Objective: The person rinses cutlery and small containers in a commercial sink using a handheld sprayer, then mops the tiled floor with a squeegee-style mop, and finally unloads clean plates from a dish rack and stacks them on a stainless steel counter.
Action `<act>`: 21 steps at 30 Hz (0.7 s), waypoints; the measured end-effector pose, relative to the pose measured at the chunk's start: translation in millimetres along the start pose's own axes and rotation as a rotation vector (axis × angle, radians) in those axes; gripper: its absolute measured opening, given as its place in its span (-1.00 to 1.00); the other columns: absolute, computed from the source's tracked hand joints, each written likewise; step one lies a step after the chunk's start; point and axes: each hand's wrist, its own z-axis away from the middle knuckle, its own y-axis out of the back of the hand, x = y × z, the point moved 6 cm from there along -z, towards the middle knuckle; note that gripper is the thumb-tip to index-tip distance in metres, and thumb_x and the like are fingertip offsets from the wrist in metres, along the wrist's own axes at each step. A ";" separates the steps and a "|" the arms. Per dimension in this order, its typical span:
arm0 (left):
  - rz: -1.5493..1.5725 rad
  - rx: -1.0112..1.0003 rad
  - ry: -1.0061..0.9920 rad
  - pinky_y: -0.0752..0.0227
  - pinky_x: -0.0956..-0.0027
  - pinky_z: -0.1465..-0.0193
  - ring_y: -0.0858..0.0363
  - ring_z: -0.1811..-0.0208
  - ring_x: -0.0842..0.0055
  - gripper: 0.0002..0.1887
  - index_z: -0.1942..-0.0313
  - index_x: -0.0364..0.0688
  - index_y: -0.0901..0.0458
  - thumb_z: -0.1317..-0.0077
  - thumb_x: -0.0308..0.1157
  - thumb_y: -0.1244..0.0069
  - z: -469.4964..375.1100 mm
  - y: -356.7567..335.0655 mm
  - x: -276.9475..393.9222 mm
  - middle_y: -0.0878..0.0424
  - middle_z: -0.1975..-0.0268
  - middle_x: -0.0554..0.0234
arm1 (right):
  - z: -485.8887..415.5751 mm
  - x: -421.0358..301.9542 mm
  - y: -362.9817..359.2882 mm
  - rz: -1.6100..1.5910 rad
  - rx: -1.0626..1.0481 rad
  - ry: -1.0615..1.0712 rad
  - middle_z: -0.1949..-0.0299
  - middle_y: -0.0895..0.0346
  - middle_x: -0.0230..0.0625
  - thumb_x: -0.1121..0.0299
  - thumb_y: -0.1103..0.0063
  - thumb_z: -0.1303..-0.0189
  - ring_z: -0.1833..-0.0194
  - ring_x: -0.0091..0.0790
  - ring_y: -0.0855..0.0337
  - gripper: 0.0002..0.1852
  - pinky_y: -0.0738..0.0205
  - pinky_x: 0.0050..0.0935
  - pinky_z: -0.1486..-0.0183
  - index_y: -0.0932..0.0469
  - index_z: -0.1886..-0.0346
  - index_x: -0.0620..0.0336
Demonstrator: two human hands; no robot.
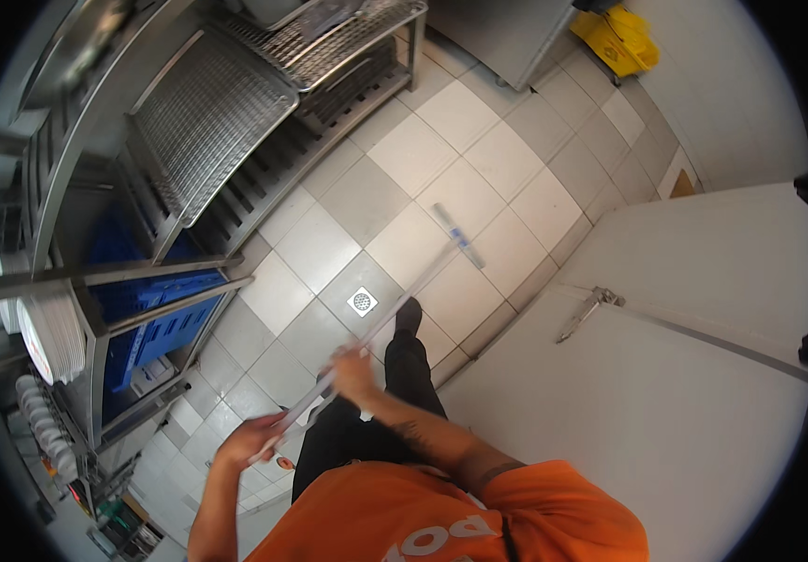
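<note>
A long pale pole [393,307] runs diagonally over the tiled floor to a narrow crosswise head [458,235] with a blue middle. It is a floor squeegee or flat mop; blur hides which. My left hand [256,441] grips the pole near its upper end. Further down the same pole, my right hand [351,372] is closed around it. The head lies on light tiles beyond my dark shoe [408,316]. Left of the pole, a square floor drain [362,301] is set in a grey tile.
Metal shelving with wire racks [214,119], blue crates [165,337] and stacked white plates [53,337] lines the left. A white door with a metal latch [597,298] stands at the right. Further off are a steel cabinet [499,35] and a yellow mop bucket [618,42].
</note>
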 end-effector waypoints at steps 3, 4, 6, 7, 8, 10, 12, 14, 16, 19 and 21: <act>0.204 0.068 0.039 -0.22 0.57 0.65 -0.34 0.65 0.67 -0.48 -0.33 -0.27 -0.41 -0.38 -0.40 -0.06 68.7 31.4 -55.2 -0.54 0.40 0.30 | 8.5 -73.5 -44.7 0.141 -0.322 0.219 -0.07 -0.57 -0.12 0.17 -0.27 -0.09 -0.35 -0.01 -0.30 -0.70 0.07 0.51 -0.34 -0.72 0.11 -0.02; 0.264 0.087 0.048 -0.22 0.58 0.65 -0.34 0.65 0.67 -0.47 -0.33 -0.28 -0.42 -0.36 -0.42 -0.07 81.2 34.9 -73.2 -0.54 0.40 0.29 | 13.3 -87.1 -56.4 0.162 -0.421 0.343 -0.04 -0.59 -0.10 0.19 -0.28 -0.07 -0.31 0.00 -0.36 -0.70 0.04 0.51 -0.33 -0.72 0.11 -0.04; 0.328 0.082 -0.025 -0.15 0.55 0.65 -0.31 0.65 0.64 -0.48 -0.31 -0.25 -0.45 -0.35 -0.42 -0.06 75.8 35.3 -94.9 -0.51 0.43 0.27 | -0.8 -69.2 -57.1 0.199 -0.395 0.313 0.22 -0.64 -0.08 0.19 -0.28 -0.02 0.00 0.03 -0.57 -0.77 -0.28 0.28 -0.20 -0.74 0.30 0.04; 0.367 0.054 -0.023 -0.15 0.55 0.66 -0.32 0.64 0.65 -0.45 -0.32 -0.26 -0.44 -0.31 -0.44 -0.08 64.2 31.8 -105.0 -0.52 0.41 0.28 | -9.4 -50.6 -51.4 0.307 -0.303 0.330 0.26 -0.63 -0.10 0.11 -0.27 -0.06 0.05 0.01 -0.57 -0.75 -0.35 0.21 -0.09 -0.73 0.36 0.06; 0.387 0.020 -0.099 -0.14 0.56 0.66 -0.34 0.63 0.66 -0.42 -0.33 -0.26 -0.41 -0.28 -0.45 -0.09 50.4 26.4 -110.9 -0.51 0.41 0.30 | -21.3 -33.4 -50.7 0.427 -0.277 0.340 0.26 -0.62 -0.11 0.02 -0.27 -0.10 0.04 -0.01 -0.57 -0.68 -0.39 0.18 -0.04 -0.73 0.37 0.06; 0.587 -0.154 -0.174 -0.18 0.61 0.67 -0.37 0.61 0.70 -0.40 -0.34 -0.24 -0.38 -0.28 -0.45 -0.10 14.7 7.0 -120.3 -0.52 0.35 0.34 | -36.3 5.5 -53.9 0.420 -0.332 0.233 0.19 -0.62 -0.14 -0.05 -0.28 -0.12 -0.04 -0.05 -0.54 -0.62 -0.44 0.15 -0.03 -0.72 0.30 0.08; 0.627 -0.190 -0.170 -0.19 0.63 0.67 -0.39 0.57 0.71 -0.40 -0.37 -0.20 -0.35 -0.31 -0.46 -0.06 -12.7 1.9 -136.6 -0.51 0.34 0.35 | -42.8 22.4 -63.9 0.526 -0.348 0.245 -0.01 -0.60 -0.17 -0.03 -0.30 -0.13 -0.30 -0.08 -0.38 -0.63 -0.40 0.07 -0.23 -0.73 0.21 0.05; 0.586 -0.189 -0.198 -0.17 0.62 0.67 -0.37 0.58 0.71 -0.43 -0.37 -0.20 -0.35 -0.35 -0.45 -0.01 -16.6 20.6 -164.6 -0.50 0.37 0.35 | -38.3 10.9 -98.6 0.553 -0.402 0.229 -0.03 -0.60 -0.16 -0.01 -0.30 -0.13 -0.32 -0.07 -0.37 -0.64 -0.39 0.07 -0.25 -0.73 0.20 0.04; 0.590 -0.161 -0.206 -0.16 0.59 0.68 -0.34 0.62 0.71 -0.45 -0.37 -0.20 -0.35 -0.38 -0.43 0.00 1.0 63.6 -203.7 -0.48 0.40 0.37 | -26.1 -28.1 -150.2 0.632 -0.398 0.269 0.01 -0.62 -0.13 0.01 -0.30 -0.13 -0.32 -0.04 -0.37 -0.66 -0.38 0.04 -0.27 -0.73 0.21 0.04; 0.537 0.028 -0.135 -0.15 0.54 0.69 -0.30 0.67 0.70 -0.49 -0.34 -0.19 -0.40 -0.39 -0.44 -0.01 74.7 158.6 -293.6 -0.45 0.45 0.40 | 17.4 -143.4 -270.2 0.351 -0.356 0.499 0.37 -0.62 -0.01 0.16 -0.29 -0.07 0.06 0.07 -0.61 -0.76 -0.33 0.07 -0.24 -0.70 0.48 0.12; 0.495 0.204 -0.005 -0.13 0.52 0.67 -0.29 0.67 0.66 -0.49 -0.32 -0.20 -0.44 -0.36 -0.45 -0.02 137.1 216.0 -357.0 -0.46 0.44 0.36 | 53.6 -224.7 -359.6 0.330 -0.460 0.610 0.36 -0.62 -0.09 0.26 -0.30 0.05 0.06 0.02 -0.59 -0.87 -0.42 0.05 -0.14 -0.71 0.43 0.04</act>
